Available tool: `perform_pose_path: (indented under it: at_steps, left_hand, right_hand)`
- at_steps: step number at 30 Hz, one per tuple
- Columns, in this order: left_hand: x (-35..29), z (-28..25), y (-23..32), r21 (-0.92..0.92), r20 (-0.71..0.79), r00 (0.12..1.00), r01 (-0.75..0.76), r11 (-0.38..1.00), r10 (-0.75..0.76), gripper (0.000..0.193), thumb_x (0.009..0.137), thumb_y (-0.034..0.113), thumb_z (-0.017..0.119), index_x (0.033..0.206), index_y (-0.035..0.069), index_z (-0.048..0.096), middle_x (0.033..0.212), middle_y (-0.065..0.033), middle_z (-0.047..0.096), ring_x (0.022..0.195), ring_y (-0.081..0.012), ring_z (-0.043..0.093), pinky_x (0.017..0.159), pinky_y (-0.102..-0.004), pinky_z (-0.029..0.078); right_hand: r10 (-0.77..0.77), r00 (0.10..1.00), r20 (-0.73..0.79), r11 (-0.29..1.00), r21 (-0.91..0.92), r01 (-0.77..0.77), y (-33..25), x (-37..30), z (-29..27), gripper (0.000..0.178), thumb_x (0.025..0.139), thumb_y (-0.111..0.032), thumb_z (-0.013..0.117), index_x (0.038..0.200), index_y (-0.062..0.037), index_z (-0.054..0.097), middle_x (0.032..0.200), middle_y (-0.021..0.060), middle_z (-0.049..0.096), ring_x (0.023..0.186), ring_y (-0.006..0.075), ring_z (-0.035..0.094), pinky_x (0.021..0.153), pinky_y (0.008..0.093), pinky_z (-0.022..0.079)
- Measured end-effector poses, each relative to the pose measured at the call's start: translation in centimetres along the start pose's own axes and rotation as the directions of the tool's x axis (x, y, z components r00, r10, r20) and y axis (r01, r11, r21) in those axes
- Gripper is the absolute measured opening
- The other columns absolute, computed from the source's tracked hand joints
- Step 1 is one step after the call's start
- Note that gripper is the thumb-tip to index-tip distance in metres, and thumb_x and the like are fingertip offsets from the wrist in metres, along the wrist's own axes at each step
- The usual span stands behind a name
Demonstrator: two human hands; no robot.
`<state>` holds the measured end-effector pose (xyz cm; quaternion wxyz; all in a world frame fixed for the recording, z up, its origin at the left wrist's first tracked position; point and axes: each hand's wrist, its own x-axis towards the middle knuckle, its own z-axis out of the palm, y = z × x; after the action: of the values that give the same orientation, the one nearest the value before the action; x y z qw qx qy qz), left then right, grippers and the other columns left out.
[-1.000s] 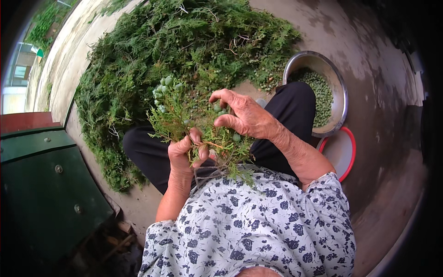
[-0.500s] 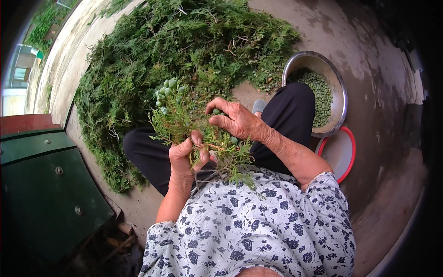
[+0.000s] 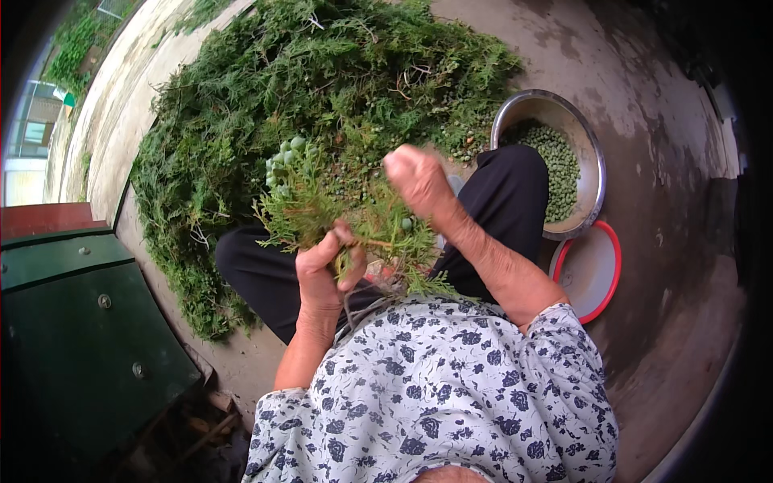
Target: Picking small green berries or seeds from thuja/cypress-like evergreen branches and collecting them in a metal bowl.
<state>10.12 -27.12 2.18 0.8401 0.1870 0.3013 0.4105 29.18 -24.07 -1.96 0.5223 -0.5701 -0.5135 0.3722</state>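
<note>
A leafy evergreen sprig (image 3: 310, 213), like cypress, is pinched in my left hand (image 3: 320, 272) in front of my lap, its bare woody stem pointing down at my shirt. Round pale green cones (image 3: 286, 161) cluster at its upper left tip, and another cone (image 3: 407, 224) shows among the leaves on its right side. My right hand (image 3: 423, 183) is closed, just above and to the right of the sprig, apart from it. Its fingers are curled and slightly blurred, so what they hold is hidden.
A big heap of cut evergreen branches (image 3: 241, 105) lies ahead and to the left. By my right knee stands a steel bowl (image 3: 601, 165) with many green cones (image 3: 555, 165), touching a white basin (image 3: 588, 270) with a red rim. Dark green panels (image 3: 72, 346) are at the left.
My right hand has come off the sprig, where it was at some cones, moving up and slightly right as its fingers closed. My left hand keeps hold of the sprig.
</note>
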Motion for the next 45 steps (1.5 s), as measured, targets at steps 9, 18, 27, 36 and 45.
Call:
perform_pose_path:
  at_steps: [9, 18, 27, 36, 45]
  left_hand:
    - [0.9, -3.4, 1.7, -0.283, 0.306, 0.928, -0.125, 0.951, 0.213, 0.021, 0.091, 0.028, 0.045, 0.092, 0.007, 0.045, 0.058, -0.0135, 0.051, 0.03, -0.0156, 0.032, 0.043, -0.0309, 0.039]
    - [0.6, -1.8, 2.1, -0.202, 0.101, 0.96, -0.236, 0.951, 0.26, 0.022, 0.092, 0.028, 0.042, 0.094, 0.007, 0.048, 0.059, -0.0114, 0.051, 0.03, -0.0137, 0.031, 0.046, -0.0275, 0.04]
    - [1.5, -1.9, 1.9, -0.199, 0.018, 0.981, -0.187, 0.962, 0.195, 0.021, 0.092, 0.029, 0.044, 0.097, 0.009, 0.05, 0.068, -0.0123, 0.057, 0.034, -0.0121, 0.034, 0.031, -0.023, 0.025]
    - [2.2, -0.8, 1.3, -0.076, -0.123, 0.974, -0.202, 0.976, 0.192, 0.022, 0.092, 0.032, 0.045, 0.101, 0.012, 0.05, 0.071, -0.0072, 0.057, 0.039, -0.0135, 0.042, 0.033, -0.0234, 0.029]
    - [1.8, -0.8, 0.5, -0.01, -0.144, 0.969, -0.204, 0.979, 0.2, 0.022, 0.09, 0.029, 0.05, 0.101, 0.01, 0.051, 0.07, -0.0075, 0.058, 0.046, -0.0147, 0.048, 0.038, -0.0226, 0.034]
  right_hand:
    - [0.016, 0.908, -0.419, 0.955, -0.264, -0.139, -1.5, 1.9, -12.2, 0.021, 0.088, -0.022, 0.052, 0.086, -0.0018, 0.058, 0.071, 0.0041, 0.057, 0.065, 0.0127, 0.052, 0.061, 0.0291, 0.043]
    - [-0.044, 0.814, -0.58, 0.341, -0.774, -0.533, 14.6, -7.7, -29.8, 0.03, 0.073, -0.013, 0.057, 0.101, -0.0083, 0.063, 0.097, 0.0145, 0.062, 0.092, 0.0317, 0.057, 0.077, 0.0364, 0.046]
    - [-0.115, 0.647, -0.754, 0.287, -0.648, -0.705, 18.9, -10.1, -34.5, 0.027, 0.07, -0.011, 0.065, 0.096, -0.0092, 0.066, 0.095, 0.0178, 0.062, 0.089, 0.0309, 0.059, 0.082, 0.0377, 0.044]
    - [0.238, 0.86, -0.452, 0.861, -0.311, -0.402, 3.7, -2.3, -19.4, 0.019, 0.081, -0.014, 0.058, 0.093, 0.0001, 0.064, 0.085, 0.0114, 0.064, 0.079, 0.0176, 0.06, 0.075, 0.0277, 0.045]
    - [-0.048, 0.948, 0.313, 0.959, -0.252, 0.131, -3.4, -1.7, -1.2, 0.022, 0.081, -0.023, 0.061, 0.075, -0.0027, 0.066, 0.069, 0.0087, 0.059, 0.064, 0.0201, 0.057, 0.06, 0.0314, 0.045]
